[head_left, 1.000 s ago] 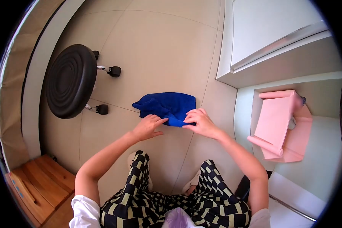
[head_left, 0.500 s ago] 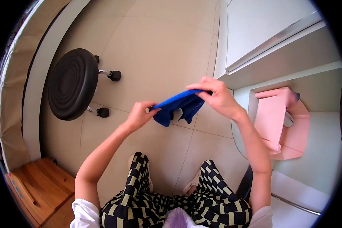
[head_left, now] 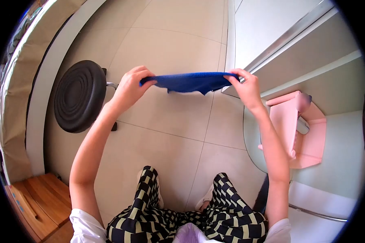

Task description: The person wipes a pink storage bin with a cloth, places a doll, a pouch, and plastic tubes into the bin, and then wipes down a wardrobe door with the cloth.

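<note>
A blue cloth is stretched almost level between my two hands, out in front of me above the floor. My left hand pinches its left end between thumb and fingers. At the opposite end, my right hand grips the other corner in the same way. The top edge of the cloth is taut, while its lower edge hangs in uneven points. Both arms reach forward.
A round black stool on casters stands at the left. Lower left is a wooden box-like piece. On the right, a pink holder sits on a pale shelf beside white cabinets. Tiled floor lies below.
Both hands have moved farther forward and apart. The cloth, tilted and bunched before, is now spread wide and nearly level. My view has shifted slightly.
</note>
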Available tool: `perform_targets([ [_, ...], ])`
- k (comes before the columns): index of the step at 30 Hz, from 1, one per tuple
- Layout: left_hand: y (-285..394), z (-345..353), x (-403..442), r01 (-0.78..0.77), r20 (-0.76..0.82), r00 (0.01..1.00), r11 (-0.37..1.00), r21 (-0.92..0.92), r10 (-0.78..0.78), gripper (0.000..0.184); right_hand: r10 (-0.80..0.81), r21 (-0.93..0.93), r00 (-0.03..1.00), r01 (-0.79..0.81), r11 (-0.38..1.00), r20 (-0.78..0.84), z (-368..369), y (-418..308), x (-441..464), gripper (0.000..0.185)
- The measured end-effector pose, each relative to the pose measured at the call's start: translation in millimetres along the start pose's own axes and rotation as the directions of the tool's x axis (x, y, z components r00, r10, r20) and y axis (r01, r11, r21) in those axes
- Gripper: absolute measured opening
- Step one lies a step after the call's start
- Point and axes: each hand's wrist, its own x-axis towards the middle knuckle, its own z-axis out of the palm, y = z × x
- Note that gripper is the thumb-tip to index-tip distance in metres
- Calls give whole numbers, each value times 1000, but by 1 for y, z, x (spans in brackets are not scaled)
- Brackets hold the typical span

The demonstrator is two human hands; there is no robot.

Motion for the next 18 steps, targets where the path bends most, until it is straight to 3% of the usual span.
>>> perform_targets([
  [1,-1,4,-6,-13,-10,1000,1000,19,14,12,-124,-31,992,122,992,-39,7,10,-4,13],
  [2,-5,11,-17,-14,-12,1000,1000,19,14,12,-126,-32,991,124,992,-39,12,18,-12,13],
  [4,-13,28,-41,-28,47,999,998,58,25,14,-188,-155,980,196,968,68,21,27,-30,14],
  [6,-23,52,-72,-29,166,986,998,49,20,15,-142,-229,969,188,955,202,32,39,-53,17],
  [7,-31,67,-90,-15,217,976,998,57,2,16,-209,-292,926,303,907,313,39,52,-65,20],
  [8,-38,82,-108,-1,266,964,998,65,-17,18,-209,-290,925,304,907,317,50,67,-79,20],
  [10,-44,105,-142,28,352,934,996,87,-57,23,-395,-230,804,529,817,445,68,92,-109,22],
  [14,-49,145,-196,-18,425,904,990,142,-45,20,-297,-236,729,531,814,617,79,106,-155,26],
  [17,-53,162,-224,-122,502,864,985,126,42,19,-142,-165,505,514,842,851,85,118,-177,29],
  [18,-49,158,-222,-120,503,863,985,128,40,19,-143,-162,504,513,843,852,86,121,-178,29],
])
